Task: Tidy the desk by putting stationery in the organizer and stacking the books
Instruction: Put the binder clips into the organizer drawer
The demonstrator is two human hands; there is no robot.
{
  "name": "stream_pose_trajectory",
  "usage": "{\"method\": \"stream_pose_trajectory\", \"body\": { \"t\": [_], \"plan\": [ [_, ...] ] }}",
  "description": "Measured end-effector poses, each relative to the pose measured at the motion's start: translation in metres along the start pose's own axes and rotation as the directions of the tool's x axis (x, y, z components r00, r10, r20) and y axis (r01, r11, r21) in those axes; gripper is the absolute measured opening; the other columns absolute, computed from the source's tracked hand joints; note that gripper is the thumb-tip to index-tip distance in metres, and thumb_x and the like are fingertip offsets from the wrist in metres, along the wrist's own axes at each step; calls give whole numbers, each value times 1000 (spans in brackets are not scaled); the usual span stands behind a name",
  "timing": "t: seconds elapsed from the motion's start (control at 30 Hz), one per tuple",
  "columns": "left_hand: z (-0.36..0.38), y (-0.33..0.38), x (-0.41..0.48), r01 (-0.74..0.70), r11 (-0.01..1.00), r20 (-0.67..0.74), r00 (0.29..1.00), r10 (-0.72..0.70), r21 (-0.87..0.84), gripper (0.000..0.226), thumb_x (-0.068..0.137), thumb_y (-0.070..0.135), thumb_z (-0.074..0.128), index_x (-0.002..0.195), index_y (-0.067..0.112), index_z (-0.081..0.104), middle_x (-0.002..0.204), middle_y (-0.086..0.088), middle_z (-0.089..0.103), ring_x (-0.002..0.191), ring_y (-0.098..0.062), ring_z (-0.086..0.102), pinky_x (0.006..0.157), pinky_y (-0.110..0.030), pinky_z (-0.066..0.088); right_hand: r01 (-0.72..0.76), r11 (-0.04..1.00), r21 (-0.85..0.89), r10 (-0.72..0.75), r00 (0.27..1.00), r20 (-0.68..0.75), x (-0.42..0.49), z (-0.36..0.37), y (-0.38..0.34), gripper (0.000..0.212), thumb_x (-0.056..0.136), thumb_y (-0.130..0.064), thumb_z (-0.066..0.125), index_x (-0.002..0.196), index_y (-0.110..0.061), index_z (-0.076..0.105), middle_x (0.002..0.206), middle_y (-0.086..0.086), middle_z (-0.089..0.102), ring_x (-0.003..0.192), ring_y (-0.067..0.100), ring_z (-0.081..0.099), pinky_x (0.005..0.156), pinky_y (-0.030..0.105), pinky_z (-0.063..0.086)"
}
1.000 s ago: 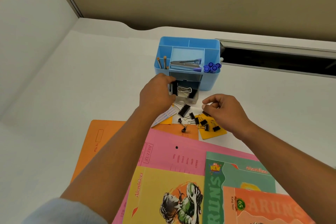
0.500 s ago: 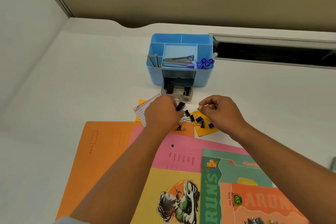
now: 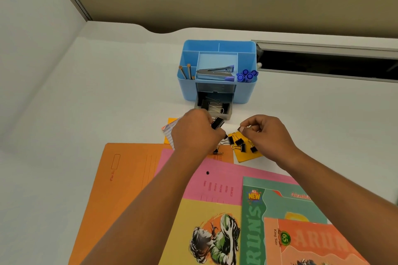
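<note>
A blue organizer (image 3: 245, 90) stands at the back of the desk with its small drawer (image 3: 227, 115) pulled out and several black binder clips inside. On top it holds a stapler (image 3: 213, 73), two pencils (image 3: 186, 71) and blue-capped pens (image 3: 246, 75). My left hand (image 3: 193, 133) grips a large black binder clip (image 3: 217, 123) just in front of the drawer. My right hand (image 3: 267, 135) pinches a small clip at its fingertips, above several loose small clips (image 3: 240, 143) on a yellow sticky note (image 3: 243, 156). Books lie in front: yellow (image 3: 206, 232), green (image 3: 269, 200), orange-red (image 3: 312, 243).
An orange folder (image 3: 120, 178) and a pink folder (image 3: 215, 183) lie under the books. A striped paper slip (image 3: 169, 131) and an orange note (image 3: 171, 120) sit left of my left hand. A dark slot (image 3: 323, 63) runs along the desk's back right; a white partition stands left.
My left hand drew back from the drawer, came down to the loose clips and now holds a large clip. My right hand stayed over the small clips, fingers pinched.
</note>
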State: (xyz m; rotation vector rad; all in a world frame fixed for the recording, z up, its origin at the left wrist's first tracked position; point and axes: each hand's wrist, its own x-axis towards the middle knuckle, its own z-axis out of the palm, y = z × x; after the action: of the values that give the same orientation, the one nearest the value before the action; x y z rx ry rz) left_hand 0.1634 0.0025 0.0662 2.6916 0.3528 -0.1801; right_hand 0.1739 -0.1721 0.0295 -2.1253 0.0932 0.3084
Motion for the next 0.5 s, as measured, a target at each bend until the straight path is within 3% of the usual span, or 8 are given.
{"method": "stream_pose_trajectory", "body": {
  "t": [0.13, 0.3, 0.4, 0.5],
  "plan": [
    [-12, 3, 9, -36, 998, -85, 996, 31, -61, 23, 74, 40, 72, 90, 25, 67, 89, 6, 66, 76, -14, 60, 61, -28, 48, 0, 1000, 6, 0, 1000, 12, -1, 3, 5, 6, 88, -23, 67, 90, -25, 72, 74, 8, 68, 63, 16, 59, 56, 32, 50],
    [-9, 13, 36, -13, 999, -70, 998, 10, -48, 26, 79, 47, 70, 91, 24, 68, 86, 5, 65, 78, -14, 57, 58, -27, 39, -7, 1000, 17, 6, 998, 55, -3, 2, 7, 5, 88, -20, 67, 87, -23, 71, 64, 5, 60, 56, 15, 52, 52, 28, 43],
    [1, 13, 45, 1, 961, -30, 1000, -10, -278, 32, 81, 48, 71, 101, 23, 73, 88, 7, 71, 83, -12, 64, 69, -29, 51, -13, 1000, -2, 13, 999, 44, -3, -6, 12, 8, 88, -19, 67, 83, -24, 70, 63, 3, 57, 57, 14, 50, 51, 24, 40],
    [6, 5, 41, -3, 890, -93, 995, -45, -457, 27, 84, 38, 72, 105, 20, 72, 73, 16, 64, 74, -3, 62, 72, -25, 51, -39, 999, 4, 39, 999, -4, -2, -21, 23, 9, 87, -20, 67, 81, -24, 72, 65, 4, 60, 56, 13, 49, 53, 24, 36]
  ]
}}
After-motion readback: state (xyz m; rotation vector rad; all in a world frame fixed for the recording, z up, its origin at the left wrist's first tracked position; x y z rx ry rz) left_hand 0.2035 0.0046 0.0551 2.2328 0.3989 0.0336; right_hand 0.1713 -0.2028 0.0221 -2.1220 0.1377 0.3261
